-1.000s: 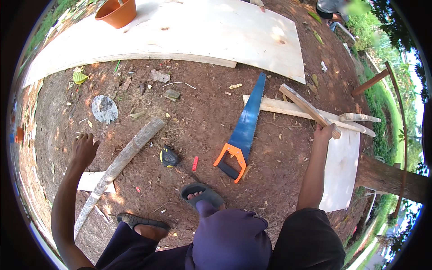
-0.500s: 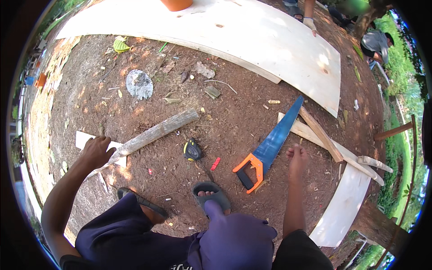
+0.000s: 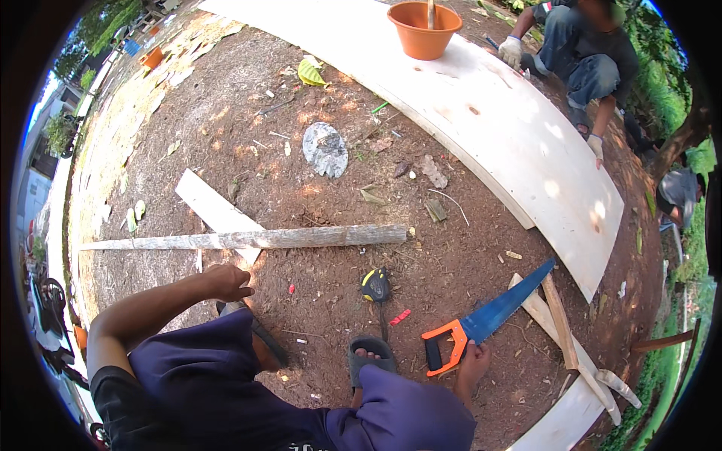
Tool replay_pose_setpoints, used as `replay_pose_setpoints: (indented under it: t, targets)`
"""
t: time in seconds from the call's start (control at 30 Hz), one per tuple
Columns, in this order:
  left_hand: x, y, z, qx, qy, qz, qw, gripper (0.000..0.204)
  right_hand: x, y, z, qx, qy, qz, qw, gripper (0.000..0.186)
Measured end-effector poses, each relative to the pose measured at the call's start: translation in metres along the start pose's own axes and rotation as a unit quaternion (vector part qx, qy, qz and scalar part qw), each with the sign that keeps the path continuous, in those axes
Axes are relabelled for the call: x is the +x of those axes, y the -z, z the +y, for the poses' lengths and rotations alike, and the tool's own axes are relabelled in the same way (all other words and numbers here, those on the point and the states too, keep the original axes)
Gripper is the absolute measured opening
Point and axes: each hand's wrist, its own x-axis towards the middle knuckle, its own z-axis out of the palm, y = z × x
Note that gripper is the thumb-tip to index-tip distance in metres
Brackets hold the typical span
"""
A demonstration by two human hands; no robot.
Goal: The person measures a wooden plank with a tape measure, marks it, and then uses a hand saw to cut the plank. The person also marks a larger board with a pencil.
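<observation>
My left hand [image 3: 232, 282] hovers over the dirt below a long rough pole [image 3: 316, 237], its fingers curled, with no object visible in them. The pole lies across a short pale board [image 3: 207, 197]. My right hand [image 3: 471, 358] has its fingers closed on the handsaw [image 3: 496, 307] where the blue blade meets the orange-and-black handle [image 3: 435, 351]. A black-and-yellow tape measure [image 3: 375, 284] and a red scrap [image 3: 400, 317] lie between my hands. Loose wood pieces [image 3: 560, 327] lie beside and under the blade's tip.
A large plywood sheet [image 3: 511, 128] carries an orange pot [image 3: 425, 41]. A gloved co-worker [image 3: 587, 68] squats behind it; another person [image 3: 677, 195] is at the right edge. A white panel [image 3: 564, 421] lies lower right, a brown post [image 3: 665, 338] beyond.
My view has swung left. My right hand has let go of the wood piece and moved to the saw. My left hand's spread fingers have curled, and that arm now reaches further rightward.
</observation>
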Motion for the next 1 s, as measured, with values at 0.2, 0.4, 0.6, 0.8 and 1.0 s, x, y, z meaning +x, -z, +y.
replay_pose_setpoints:
  t: [0.2, 0.4, 0.6, 0.8, 1.0]
  targets:
    - [0.014, -0.011, -0.014, -0.027, -0.014, 0.027, 0.999, 0.051, 0.014, -0.013, 0.003, 0.114, -0.006, 0.051, 0.992, 0.037]
    - [0.03, 0.003, -0.012, -0.07, -0.052, 0.062, 0.994, 0.046, -0.001, -0.028, -0.014, 0.014, 0.117, 0.086, 0.989, 0.039]
    - [0.017, 0.004, -0.004, -0.072, -0.032, 0.025, 0.997, 0.045, -0.044, -0.059, -0.083, 0.013, 0.185, -0.013, 0.982, 0.034]
    - [0.026, -0.023, -0.026, -0.053, -0.035, 0.001, 0.998, 0.049, -0.084, -0.135, -0.125, 0.059, 0.204, -0.269, 0.939, 0.03]
    - [0.027, -0.008, -0.038, -0.069, -0.027, 0.012, 0.997, 0.048, -0.124, -0.197, -0.117, -0.006, 0.278, -0.326, 0.904, 0.03]
